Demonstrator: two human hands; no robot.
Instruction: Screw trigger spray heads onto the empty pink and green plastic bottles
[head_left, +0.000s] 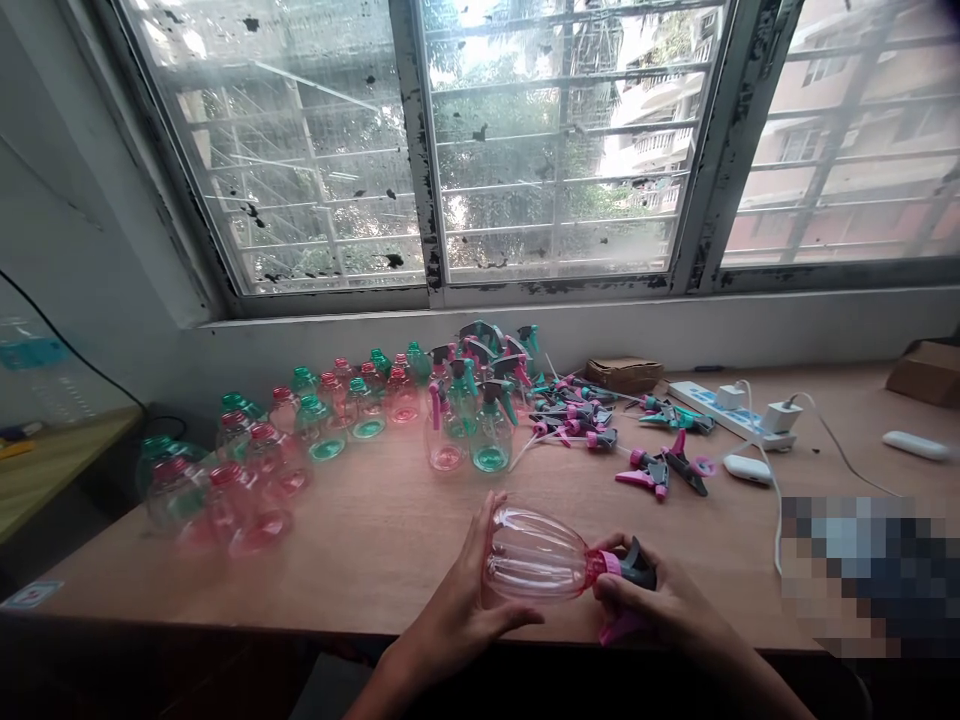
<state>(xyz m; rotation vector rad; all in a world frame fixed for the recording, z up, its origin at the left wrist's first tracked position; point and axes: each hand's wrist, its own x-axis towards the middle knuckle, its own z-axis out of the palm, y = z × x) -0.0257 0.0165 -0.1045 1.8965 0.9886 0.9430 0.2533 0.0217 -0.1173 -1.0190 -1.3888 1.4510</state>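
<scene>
A clear pink ribbed spray bottle (pixel 536 555) lies sideways in the air between my hands, near the table's front edge. My left hand (pixel 474 580) cups its base, fingers behind it and thumb stretched along the near side. At the neck, my right hand (pixel 649 590) is closed around the grey and pink trigger sprayer (pixel 634 568), with the thumb at the pink collar (pixel 609 563). The sprayer sits on the bottle's mouth; how tightly it is screwed on I cannot tell. Beyond my hands stand bottles with sprayers fitted, among them a green one (pixel 491 435).
Several open pink and green bottles (pixel 259 460) stand at the left. Loose trigger sprayers (pixel 574 410) lie piled right of centre, with a few nearer ones (pixel 664 468). A power strip (pixel 731 415) with plugged-in chargers and cables lies at the right. A small cardboard box (pixel 624 374) stands by the wall.
</scene>
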